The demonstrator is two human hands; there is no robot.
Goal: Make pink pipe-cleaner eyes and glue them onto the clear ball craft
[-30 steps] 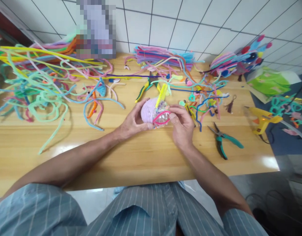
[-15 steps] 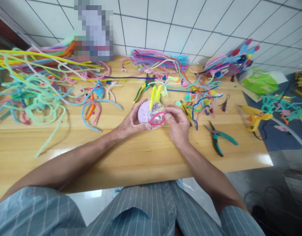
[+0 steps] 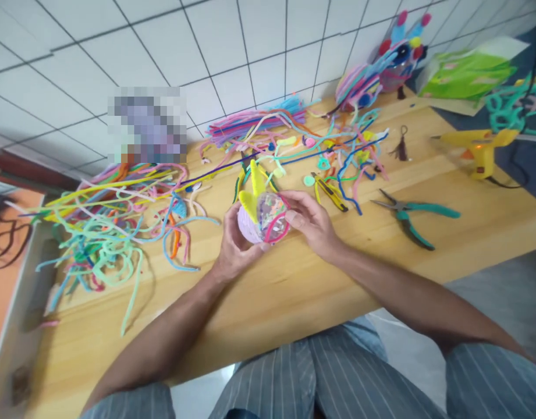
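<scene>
A clear ball (image 3: 268, 209) has its left side wrapped in lilac pipe cleaner (image 3: 247, 227). Small colourful bits show through the clear side. Two yellow ear-like pieces (image 3: 251, 199) stand up from its top. My left hand (image 3: 238, 241) is wrapped round the lilac side, thumb below. A bright pink pipe cleaner (image 3: 276, 228) curves over the ball's clear front. At the ball's right edge, my right hand (image 3: 310, 220) pinches that pink strip between thumb and fingers. The ball is held above the table; part of the strip is hidden by my fingers.
Green-handled pliers (image 3: 414, 216) and a yellow glue gun (image 3: 479, 148) lie to the right. Yellow-black cutters (image 3: 331, 192) rest behind my right hand. Tangled pipe cleaners (image 3: 114, 250) spread at left; a bundle (image 3: 256, 125) lies by the tiled wall. A finished-looking colourful figure (image 3: 359, 84) stands at back right.
My view has swung and tilted, shifting the table and tools in the picture. The ball has turned in my hands, so the yellow pieces now lean left. Both hands keep their hold.
</scene>
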